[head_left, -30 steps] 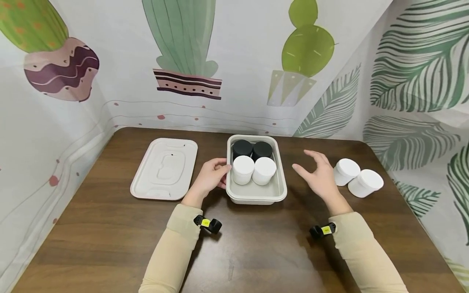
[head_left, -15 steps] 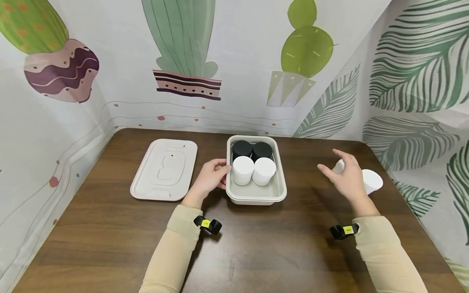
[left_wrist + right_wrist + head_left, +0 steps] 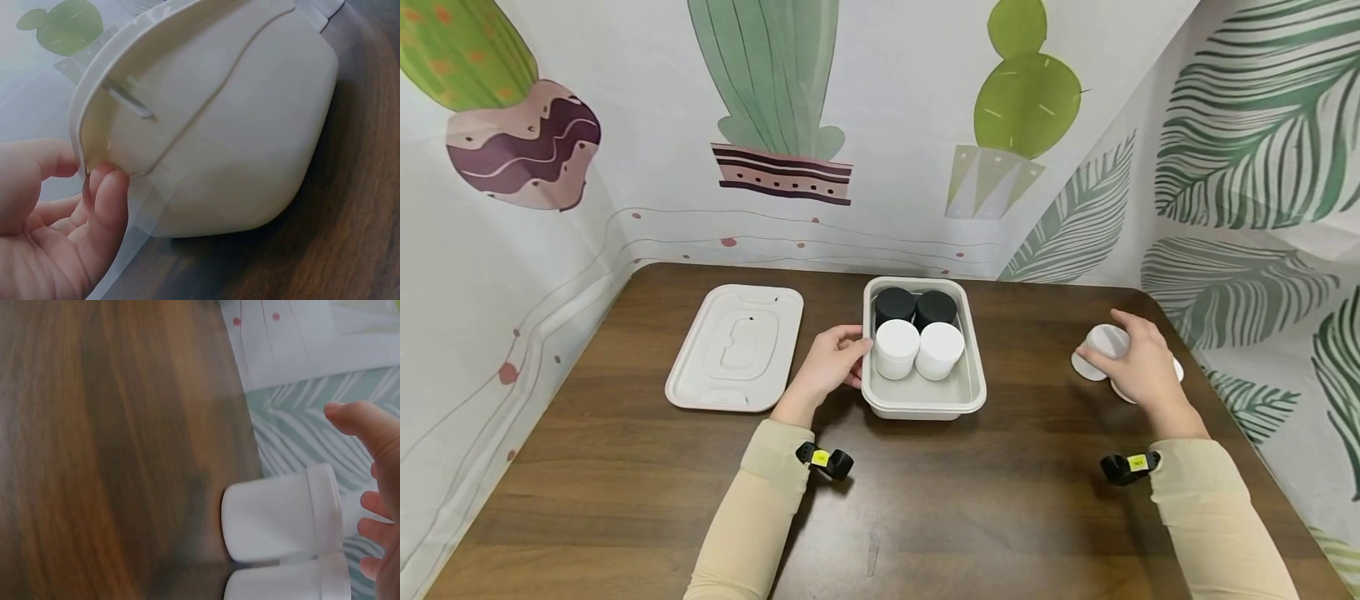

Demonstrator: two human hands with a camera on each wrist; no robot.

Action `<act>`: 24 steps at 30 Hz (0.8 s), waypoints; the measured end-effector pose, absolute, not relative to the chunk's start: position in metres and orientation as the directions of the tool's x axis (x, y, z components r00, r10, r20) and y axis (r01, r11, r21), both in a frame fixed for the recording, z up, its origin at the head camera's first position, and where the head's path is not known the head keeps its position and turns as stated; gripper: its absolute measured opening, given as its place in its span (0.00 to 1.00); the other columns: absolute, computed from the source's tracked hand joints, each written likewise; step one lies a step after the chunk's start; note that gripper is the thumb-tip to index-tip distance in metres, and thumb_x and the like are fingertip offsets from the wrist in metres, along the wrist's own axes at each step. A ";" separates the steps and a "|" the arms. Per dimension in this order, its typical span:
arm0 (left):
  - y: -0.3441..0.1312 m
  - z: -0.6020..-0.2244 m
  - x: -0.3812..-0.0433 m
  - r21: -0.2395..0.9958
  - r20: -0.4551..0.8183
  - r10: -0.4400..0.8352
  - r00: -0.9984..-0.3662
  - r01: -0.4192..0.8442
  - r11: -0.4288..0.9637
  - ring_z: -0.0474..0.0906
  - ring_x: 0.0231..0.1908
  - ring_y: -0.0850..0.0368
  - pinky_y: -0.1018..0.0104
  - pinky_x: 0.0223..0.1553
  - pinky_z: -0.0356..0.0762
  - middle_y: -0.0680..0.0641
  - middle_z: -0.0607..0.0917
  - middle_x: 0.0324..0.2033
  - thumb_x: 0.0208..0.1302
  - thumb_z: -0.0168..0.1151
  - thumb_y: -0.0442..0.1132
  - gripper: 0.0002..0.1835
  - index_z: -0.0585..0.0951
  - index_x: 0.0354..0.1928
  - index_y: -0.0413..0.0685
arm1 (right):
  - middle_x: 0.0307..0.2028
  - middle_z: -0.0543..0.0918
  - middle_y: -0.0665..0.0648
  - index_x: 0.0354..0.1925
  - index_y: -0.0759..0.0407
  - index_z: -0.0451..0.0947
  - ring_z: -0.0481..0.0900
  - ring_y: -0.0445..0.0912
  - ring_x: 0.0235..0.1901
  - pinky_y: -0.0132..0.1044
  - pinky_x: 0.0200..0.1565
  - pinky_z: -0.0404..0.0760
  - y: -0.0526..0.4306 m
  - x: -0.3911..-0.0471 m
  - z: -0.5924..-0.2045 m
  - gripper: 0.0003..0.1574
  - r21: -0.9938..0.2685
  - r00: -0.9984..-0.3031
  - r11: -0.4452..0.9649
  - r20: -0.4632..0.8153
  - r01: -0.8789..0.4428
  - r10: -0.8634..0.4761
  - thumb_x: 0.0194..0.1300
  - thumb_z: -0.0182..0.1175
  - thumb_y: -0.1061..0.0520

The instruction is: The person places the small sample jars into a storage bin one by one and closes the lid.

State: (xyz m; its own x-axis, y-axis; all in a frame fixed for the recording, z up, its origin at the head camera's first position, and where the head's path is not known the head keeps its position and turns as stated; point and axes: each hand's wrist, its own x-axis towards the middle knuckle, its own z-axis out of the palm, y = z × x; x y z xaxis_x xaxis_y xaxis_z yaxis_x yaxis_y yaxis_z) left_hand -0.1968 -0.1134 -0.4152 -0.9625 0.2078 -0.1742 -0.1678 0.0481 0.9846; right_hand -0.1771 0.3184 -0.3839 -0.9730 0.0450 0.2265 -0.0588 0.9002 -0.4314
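Observation:
My left hand (image 3: 829, 364) pinches the left rim of a cream plastic container (image 3: 925, 402), thumb on the rim and fingers beneath it. Two black-topped jars (image 3: 895, 305) stand at the back inside, with two white jars (image 3: 897, 350) in front of them. At the right, my right hand (image 3: 1138, 371) hovers over two more white lidded jars, thumb and fingers spread. The nearer-to-centre jar (image 3: 1107, 340) is partly covered by the hand, the other mostly hidden. In the right wrist view, a gap shows between the fingers and the jar (image 3: 275, 519).
A flat cream lid (image 3: 737, 350) lies on the wooden table (image 3: 925, 517), left of the container. Behind the table hangs a white cloth (image 3: 902, 125) printed with cacti and leaves. Each wrist wears a black band with a small camera.
My right hand has moved right, from beside the container to over the two white jars. The left hand keeps its hold on the rim, and the container stays put.

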 end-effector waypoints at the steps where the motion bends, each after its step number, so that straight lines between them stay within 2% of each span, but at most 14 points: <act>1: -0.114 -0.414 -0.197 0.984 -0.178 0.210 -0.961 -0.171 0.050 0.75 0.17 0.60 0.67 0.19 0.81 0.49 0.76 0.22 0.67 0.55 0.36 0.23 0.69 0.62 0.35 | 0.61 0.62 0.78 0.68 0.68 0.56 0.60 0.73 0.58 0.68 0.49 0.65 0.320 -0.177 -0.385 0.52 -0.416 -0.974 0.908 0.221 -0.048 0.050 0.56 0.65 0.43; 5: -0.114 -0.406 -0.193 0.983 -0.185 0.216 -0.959 -0.176 0.059 0.75 0.17 0.61 0.67 0.19 0.81 0.49 0.76 0.22 0.67 0.53 0.35 0.22 0.68 0.61 0.33 | 0.59 0.63 0.79 0.67 0.67 0.56 0.61 0.75 0.55 0.69 0.46 0.64 0.325 -0.177 -0.388 0.53 -0.365 -0.976 0.931 0.200 0.006 0.084 0.56 0.64 0.40; 8: -0.114 -0.408 -0.193 0.984 -0.178 0.212 -0.961 -0.169 0.059 0.75 0.17 0.61 0.67 0.19 0.81 0.49 0.76 0.22 0.67 0.54 0.35 0.23 0.68 0.62 0.33 | 0.59 0.64 0.80 0.67 0.69 0.56 0.61 0.75 0.57 0.71 0.54 0.59 0.327 -0.177 -0.390 0.53 -0.348 -0.978 0.937 0.188 0.023 0.094 0.56 0.64 0.39; 11: -0.114 -0.416 -0.197 0.985 -0.169 0.204 -0.964 -0.161 0.056 0.75 0.17 0.61 0.67 0.19 0.81 0.50 0.76 0.22 0.67 0.55 0.37 0.23 0.69 0.62 0.35 | 0.59 0.65 0.79 0.66 0.70 0.56 0.60 0.74 0.59 0.71 0.63 0.49 0.328 -0.178 -0.391 0.54 -0.345 -0.982 0.938 0.167 0.027 0.089 0.57 0.62 0.37; 13: -0.113 -0.417 -0.197 0.986 -0.163 0.198 -0.967 -0.155 0.053 0.75 0.17 0.61 0.68 0.18 0.81 0.50 0.76 0.22 0.66 0.55 0.37 0.23 0.69 0.61 0.35 | 0.60 0.65 0.79 0.66 0.71 0.57 0.60 0.72 0.60 0.70 0.66 0.42 0.329 -0.179 -0.393 0.53 -0.341 -0.985 0.940 0.151 0.030 0.086 0.58 0.61 0.36; 24: -0.112 -0.416 -0.196 0.987 -0.159 0.184 -0.970 -0.151 0.055 0.75 0.17 0.61 0.68 0.18 0.81 0.49 0.75 0.21 0.66 0.55 0.36 0.21 0.71 0.59 0.36 | 0.58 0.67 0.79 0.62 0.73 0.61 0.62 0.71 0.59 0.71 0.66 0.37 0.330 -0.178 -0.395 0.49 -0.330 -0.986 0.943 0.137 0.044 0.094 0.61 0.57 0.36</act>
